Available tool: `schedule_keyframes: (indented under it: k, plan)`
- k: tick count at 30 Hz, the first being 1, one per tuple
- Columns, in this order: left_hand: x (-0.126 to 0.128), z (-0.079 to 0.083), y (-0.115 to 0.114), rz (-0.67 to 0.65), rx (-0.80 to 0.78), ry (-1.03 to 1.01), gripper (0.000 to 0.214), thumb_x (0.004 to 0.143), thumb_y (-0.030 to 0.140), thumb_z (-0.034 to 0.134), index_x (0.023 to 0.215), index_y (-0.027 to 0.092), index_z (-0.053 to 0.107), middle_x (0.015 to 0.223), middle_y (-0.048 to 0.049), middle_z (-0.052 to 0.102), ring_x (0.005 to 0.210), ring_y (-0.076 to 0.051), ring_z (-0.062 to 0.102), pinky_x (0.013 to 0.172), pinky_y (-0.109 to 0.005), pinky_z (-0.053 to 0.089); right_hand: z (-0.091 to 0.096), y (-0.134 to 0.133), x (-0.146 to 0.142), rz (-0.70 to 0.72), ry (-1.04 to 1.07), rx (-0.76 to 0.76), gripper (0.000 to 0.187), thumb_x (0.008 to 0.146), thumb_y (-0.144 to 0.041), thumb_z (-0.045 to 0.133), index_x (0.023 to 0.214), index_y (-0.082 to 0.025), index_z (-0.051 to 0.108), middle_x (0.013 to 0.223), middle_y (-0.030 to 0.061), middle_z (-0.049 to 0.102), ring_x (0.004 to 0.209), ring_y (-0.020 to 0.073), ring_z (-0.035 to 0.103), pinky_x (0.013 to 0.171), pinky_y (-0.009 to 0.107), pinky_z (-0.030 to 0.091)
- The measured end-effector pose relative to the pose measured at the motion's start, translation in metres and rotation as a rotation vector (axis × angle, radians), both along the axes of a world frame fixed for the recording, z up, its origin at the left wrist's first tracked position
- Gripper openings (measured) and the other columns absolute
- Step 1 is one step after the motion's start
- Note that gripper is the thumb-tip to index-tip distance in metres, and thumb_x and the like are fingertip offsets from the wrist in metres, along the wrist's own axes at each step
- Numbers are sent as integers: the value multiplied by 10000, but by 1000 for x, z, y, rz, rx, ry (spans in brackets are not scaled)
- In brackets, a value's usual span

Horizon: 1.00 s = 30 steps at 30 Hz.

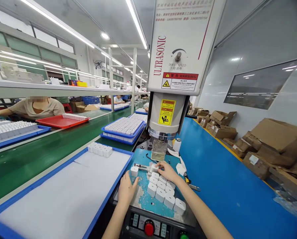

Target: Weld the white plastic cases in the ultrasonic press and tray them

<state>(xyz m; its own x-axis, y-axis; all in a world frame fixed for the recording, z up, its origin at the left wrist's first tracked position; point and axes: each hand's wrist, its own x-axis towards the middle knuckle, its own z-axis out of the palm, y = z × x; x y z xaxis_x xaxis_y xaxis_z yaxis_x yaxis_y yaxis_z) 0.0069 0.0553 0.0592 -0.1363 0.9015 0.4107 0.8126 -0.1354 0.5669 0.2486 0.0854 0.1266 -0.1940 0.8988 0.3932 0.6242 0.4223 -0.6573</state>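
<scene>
My right hand reaches under the welding head of the ultrasonic machine, its fingers closed on a white plastic housing in the metal fixture. My left hand is at the left edge of the machine's worktable, thumb and fingers apart. Just beyond its fingertips sits a single white housing; whether they touch it is hard to tell. Several more white housings stand in close rows on the worn blue plate, between my two forearms.
A blue-rimmed tray at left has several white housings at its far end. Stacked full trays stand beyond, beside a green conveyor belt. A red button is on the front panel. A co-worker sits across the belt.
</scene>
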Motion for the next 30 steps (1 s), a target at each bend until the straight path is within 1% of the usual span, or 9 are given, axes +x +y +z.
schedule_keyframes:
  k: [6, 10, 12, 14, 17, 21, 24, 27, 30]
  plan:
    - [-26, -21, -40, -106, 54, -75, 356, 887, 443, 416, 1090, 211, 593, 1119, -87, 661, 1070, -238, 610, 871, -348, 511, -4, -49, 9, -99, 56, 100, 261, 913, -344, 516, 1114, -198, 596, 1124, 67, 596, 989, 206, 593, 854, 392, 505]
    - [-45, -48, -51, -278, 250, -16, 331, 884, 361, 425, 1139, 252, 606, 1163, -65, 661, 1107, -219, 606, 922, -328, 515, -55, -117, 19, -160, -39, 412, 200, 840, -244, 523, 1007, -255, 634, 984, 85, 634, 929, 252, 608, 810, 411, 506]
    - [-51, -58, -50, -350, 310, 35, 330, 866, 340, 440, 1130, 258, 620, 1147, -66, 671, 1099, -228, 614, 934, -343, 516, -86, -148, 19, -71, -141, 615, 250, 773, -196, 560, 999, -280, 627, 883, 68, 649, 804, 241, 625, 716, 386, 521]
    - [-53, -63, -46, -357, 352, 64, 315, 854, 316, 449, 1102, 253, 633, 1121, -70, 682, 1086, -236, 622, 935, -362, 517, -108, -167, 15, -3, -279, 675, 289, 744, -155, 551, 993, -282, 624, 824, 55, 656, 728, 225, 624, 666, 364, 521]
    - [-50, -65, -41, -345, 392, 67, 283, 847, 277, 453, 1054, 231, 639, 1098, -81, 689, 1077, -235, 625, 936, -369, 511, -120, -174, 11, -6, -398, 584, 311, 757, -110, 500, 1001, -260, 619, 823, 59, 653, 706, 210, 614, 636, 344, 515]
    - [-46, -56, -44, -345, 328, 51, 258, 858, 288, 434, 1009, 224, 633, 1079, -83, 690, 1064, -229, 626, 930, -359, 503, -116, -169, 17, -31, -387, 585, 331, 775, -120, 503, 1056, -260, 608, 853, 60, 638, 738, 209, 602, 657, 351, 510]
    - [-41, -42, -47, -283, 221, 28, 248, 880, 329, 419, 995, 235, 617, 1039, -62, 694, 1022, -214, 635, 870, -321, 513, -106, -166, 31, -193, -296, 595, 332, 771, -135, 556, 1076, -264, 592, 928, 76, 624, 837, 231, 601, 729, 382, 509]
    - [-29, -22, -50, -168, 103, -12, 253, 905, 379, 387, 954, 255, 602, 966, -28, 697, 917, -190, 652, 748, -271, 515, -93, -160, 48, -381, -185, 424, 263, 800, -211, 570, 1058, -255, 593, 1083, 115, 588, 1015, 285, 569, 827, 450, 495]
    - [-14, -5, -48, -139, 27, -73, 263, 916, 399, 368, 920, 258, 590, 938, -8, 693, 822, -162, 654, 688, -241, 495, -85, -156, 59, -336, -87, 171, 211, 854, -309, 518, 1034, -265, 619, 1141, 106, 589, 1074, 279, 563, 845, 424, 510]
